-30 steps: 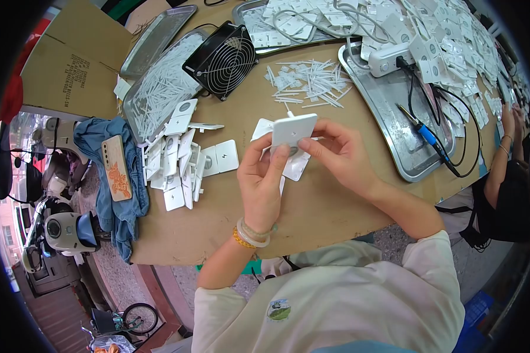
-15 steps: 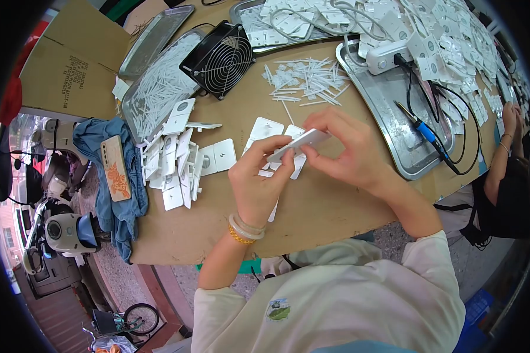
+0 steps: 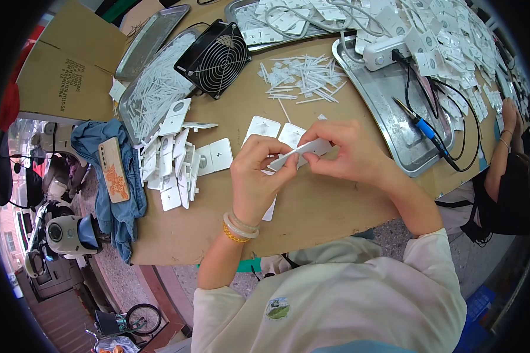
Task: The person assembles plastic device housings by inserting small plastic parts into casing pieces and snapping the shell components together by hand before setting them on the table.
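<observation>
- White flat plastic piece, seemingly two panels meeting at a crease [image 3: 315, 147]: held above the table, well off the surface, tilted, nearly edge-on to the camera.
- Left hand [image 3: 252, 172]: thumb and forefinger clamped on the piece's left end. Right hand [image 3: 360, 154]: thumb and forefinger pinching its right part.
- Status, judged: this piece is mid-handling, neither laid down nor released. Whether its fit is complete, cannot tell.
- Loose white square-cornered panels [image 3: 262, 127] lie on the brown cardboard table top [image 3: 347, 206] just beyond the hands; probably still to be handled.
- Stacked pile of white panels, some with grey rings [image 3: 171, 154], well to the left: possibly the finished lot; unconfirmed.
- Remaining stock, judged: plenty. Thin white plastic strips [image 3: 319, 82] lie scattered ahead, more fill the metal tray at left [image 3: 158, 88]; a large heap of white panels [image 3: 444, 44] covers the far right.
- Blue-gripped soldering iron [image 3: 423, 126]: at the right-hand metal tray [image 3: 388, 112], untouched by either hand.
</observation>
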### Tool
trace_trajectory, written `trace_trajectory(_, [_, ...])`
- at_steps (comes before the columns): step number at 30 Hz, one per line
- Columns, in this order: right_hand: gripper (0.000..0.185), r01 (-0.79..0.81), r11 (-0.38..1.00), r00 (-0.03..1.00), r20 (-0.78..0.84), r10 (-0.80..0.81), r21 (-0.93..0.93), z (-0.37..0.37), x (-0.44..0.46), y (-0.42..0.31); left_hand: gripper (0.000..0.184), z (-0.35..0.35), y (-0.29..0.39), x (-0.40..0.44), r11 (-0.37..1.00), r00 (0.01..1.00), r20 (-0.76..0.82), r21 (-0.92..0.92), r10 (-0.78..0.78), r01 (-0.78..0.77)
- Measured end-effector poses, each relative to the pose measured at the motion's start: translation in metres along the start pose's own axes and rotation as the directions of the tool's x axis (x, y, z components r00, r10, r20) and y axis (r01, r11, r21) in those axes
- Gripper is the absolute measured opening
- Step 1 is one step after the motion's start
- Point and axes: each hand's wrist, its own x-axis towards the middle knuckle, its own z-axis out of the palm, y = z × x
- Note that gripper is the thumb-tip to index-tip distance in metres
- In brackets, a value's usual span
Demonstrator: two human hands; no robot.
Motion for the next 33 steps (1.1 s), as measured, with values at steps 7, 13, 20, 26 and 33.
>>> trace_trajectory(7, [0.018,-0.015,1.0,1.0,-0.001,0.015,0.007,0.001,-0.002,-0.001,0.016,-0.001,-0.001,-0.003,0.999,0.999,0.016,0.042,0.03,-0.031])
trace_trajectory(13, [0.016,0.053,0.997,0.996,-0.062,-0.056,-0.051,0.007,-0.004,-0.001,0.015,0.003,-0.001,-0.005,0.996,0.995,-0.07,0.051,0.072,-0.069])
trace_trajectory(20, [0.014,0.135,0.987,0.983,-0.117,-0.144,-0.082,0.015,-0.003,0.003,0.018,0.005,0.001,-0.007,0.976,0.98,-0.11,0.162,0.166,-0.148])
trace_trajectory(26, [0.016,0.305,0.923,0.923,-0.167,-0.347,-0.236,0.006,0.001,0.006,0.02,-0.007,0.011,0.001,0.884,0.927,-0.023,0.309,0.375,-0.35])
trace_trajectory(33, [0.02,0.374,0.76,0.842,-0.149,-0.518,-0.531,0.003,0.003,-0.003,0.023,-0.007,0.012,-0.001,0.833,0.899,-0.006,0.378,0.439,-0.404])
